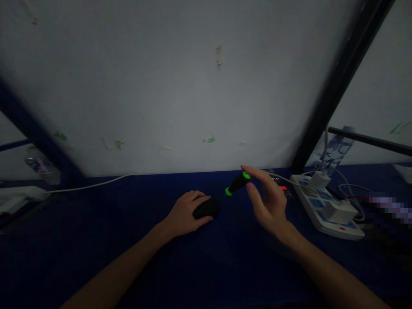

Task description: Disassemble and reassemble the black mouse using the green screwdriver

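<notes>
My left hand is closed around a dark, rounded computer mouse on the blue table, thumb on the near side and fingers on the far side. In my right hand is a screwdriver with a black and bright green handle. Its butt end sits between index finger and thumb, and the handle tilts down to the left. The thin shaft reaches toward the right end of the mouse; in the dim light I cannot tell whether the tip touches it.
Right of my right hand lies a white power strip with plugs and cables. A lit phone is by the wall. Dark frame posts stand on both sides. A plastic bottle is at far left, and a white cable runs along the back.
</notes>
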Tool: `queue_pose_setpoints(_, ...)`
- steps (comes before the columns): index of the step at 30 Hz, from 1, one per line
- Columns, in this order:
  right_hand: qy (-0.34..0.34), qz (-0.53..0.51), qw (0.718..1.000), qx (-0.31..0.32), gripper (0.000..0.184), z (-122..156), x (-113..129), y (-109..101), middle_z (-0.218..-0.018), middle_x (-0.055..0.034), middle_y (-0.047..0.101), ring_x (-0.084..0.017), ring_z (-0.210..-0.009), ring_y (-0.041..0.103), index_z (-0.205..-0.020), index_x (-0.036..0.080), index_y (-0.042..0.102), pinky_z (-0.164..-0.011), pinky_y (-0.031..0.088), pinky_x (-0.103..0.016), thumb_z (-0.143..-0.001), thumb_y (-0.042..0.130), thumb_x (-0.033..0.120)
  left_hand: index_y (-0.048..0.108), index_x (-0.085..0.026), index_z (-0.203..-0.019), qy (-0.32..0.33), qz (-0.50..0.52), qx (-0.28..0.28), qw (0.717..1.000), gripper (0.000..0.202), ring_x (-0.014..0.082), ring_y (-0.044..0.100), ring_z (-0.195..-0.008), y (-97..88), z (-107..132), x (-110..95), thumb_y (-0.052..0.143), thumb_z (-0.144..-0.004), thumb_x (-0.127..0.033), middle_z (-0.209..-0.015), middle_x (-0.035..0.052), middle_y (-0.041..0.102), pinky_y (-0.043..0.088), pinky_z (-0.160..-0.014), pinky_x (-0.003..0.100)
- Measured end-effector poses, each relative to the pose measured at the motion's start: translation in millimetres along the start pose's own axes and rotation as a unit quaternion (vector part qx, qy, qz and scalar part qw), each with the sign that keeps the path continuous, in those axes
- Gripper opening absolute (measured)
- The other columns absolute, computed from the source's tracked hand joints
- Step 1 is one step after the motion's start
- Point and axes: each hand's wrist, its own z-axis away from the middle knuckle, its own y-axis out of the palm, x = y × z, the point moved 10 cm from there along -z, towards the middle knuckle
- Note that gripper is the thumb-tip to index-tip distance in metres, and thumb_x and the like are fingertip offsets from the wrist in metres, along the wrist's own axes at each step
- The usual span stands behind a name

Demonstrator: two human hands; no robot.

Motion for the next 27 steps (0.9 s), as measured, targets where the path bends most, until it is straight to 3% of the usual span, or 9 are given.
queue_pose_setpoints(4,-0.006,0.017,0.999,-0.028,0.034,0.5,0.9,-7.4,-0.117,-0.0058,0.074,-0.025,-0.11,0.07,-0.126,0.029,0.071,-0.098,0.056,-0.044,-0.095,0.07,0.014,0.064,-0.024,-0.137,0.001,0.001,0.0,1.0,0.061,0.0297,0.067,-0.112,-0.3,-0.3,-0.1,0.085,-0.085,-0.048,-0.129,0.01,0.068,0.055,-0.101,0.049)
queue_pose_setpoints(8,0.035,-0.018,0.999,0.015,0.039,1.8,-8.1,0.9,-0.133,-0.0081,0.071,-0.026,-0.124,0.067,-0.139,0.029,0.065,-0.105,0.054,-0.047,-0.104,0.054,0.015,0.065,-0.025,-0.136,0.003,0.0,0.0,1.0,0.06,0.0299,0.067,-0.112,-1.1,-0.3,-1.0,0.086,-0.085,-0.048,-0.129,0.0098,0.069,0.055,-0.102,0.049)
queue_pose_setpoints(12,0.009,0.003,1.0,-0.027,0.033,1.0,-4.1,-6.2,-0.121,-0.0073,0.072,-0.026,-0.111,0.069,-0.126,0.029,0.071,-0.096,0.057,-0.045,-0.096,0.072,0.018,0.065,-0.025,-0.136,0.003,-0.002,0.001,1.0,0.06,0.0301,0.067,-0.113,-1.6,-0.1,-1.6,0.086,-0.085,-0.047,-0.129,0.0099,0.068,0.055,-0.102,0.05)
queue_pose_setpoints(14,0.036,0.003,0.999,-0.022,0.031,1.0,-10.2,-5.2,-0.117,-0.0068,0.072,-0.024,-0.105,0.07,-0.126,0.029,0.071,-0.092,0.058,-0.043,-0.096,0.071,0.019,0.064,-0.024,-0.136,0.005,-0.001,0.002,1.0,0.06,0.0299,0.067,-0.112,-1.5,-0.1,-2.2,0.085,-0.085,-0.047,-0.129,0.0101,0.069,0.055,-0.102,0.05)
queue_pose_setpoints(17,0.084,-0.03,0.996,0.026,0.036,2.3,-19.7,4.1,-0.131,-0.0087,0.071,-0.025,-0.116,0.069,-0.139,0.029,0.065,-0.1,0.056,-0.046,-0.104,0.058,0.02,0.065,-0.023,-0.136,0.004,-0.001,0.0,1.0,0.06,0.0299,0.068,-0.112,-1.4,0.0,-2.3,0.086,-0.084,-0.047,-0.128,0.0102,0.069,0.055,-0.101,0.05)
queue_pose_setpoints(19,0.077,-0.039,0.996,0.037,0.038,1.2,-17.9,6.0,-0.137,-0.0092,0.069,-0.026,-0.122,0.067,-0.141,0.03,0.062,-0.102,0.055,-0.048,-0.104,0.059,0.022,0.065,-0.024,-0.135,0.003,-0.001,-0.001,1.0,0.06,0.03,0.068,-0.112,-1.4,-0.1,-2.2,0.086,-0.084,-0.047,-0.128,0.0101,0.069,0.055,-0.101,0.05)
queue_pose_setpoints(24,0.032,0.012,0.999,-0.013,0.029,-5.0,-7.6,-6.9,-0.12,-0.0069,0.072,-0.025,-0.106,0.07,-0.122,0.03,0.072,-0.094,0.058,-0.045,-0.095,0.074,0.021,0.066,-0.025,-0.136,0.003,-0.001,-0.003,1.0,0.059,0.0299,0.068,-0.112,-2.9,-1.2,-3.3,0.086,-0.084,-0.047,-0.128,0.0097,0.07,0.055,-0.102,0.05)
queue_pose_setpoints(27,0.071,-0.007,0.997,0.017,0.034,-3.3,-17.1,-2.0,-0.124,-0.0076,0.073,-0.025,-0.112,0.07,-0.133,0.029,0.068,-0.1,0.057,-0.047,-0.101,0.064,0.021,0.066,-0.025,-0.136,0.004,-0.001,-0.001,1.0,0.06,0.0296,0.068,-0.111,-3.6,-1.7,-4.3,0.085,-0.084,-0.048,-0.126,0.0099,0.07,0.055,-0.101,0.049)
